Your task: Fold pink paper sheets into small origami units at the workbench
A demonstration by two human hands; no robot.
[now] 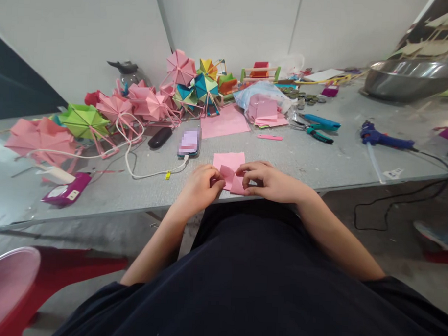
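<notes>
A small sheet of pink paper [229, 160] lies at the table's front edge, with its near part folded into raised flaps. My left hand [204, 185] pinches the left flap between thumb and fingers. On the other side, my right hand [264, 181] has its fingers curled round the right flap. Just beyond the hands are a phone [189, 140] with a white cable, a larger pink sheet [225, 122] and a slim pink cutter [269, 137]. The fingertips partly cover the folded edges.
Folded paper umbrellas [86, 121] on stick frames crowd the left and back. Pliers [319, 133], a blue glue gun [386, 139] and a metal bowl [407, 81] stand to the right. A purple tape dispenser [71, 189] is at left; a red stool [47, 269] stands below.
</notes>
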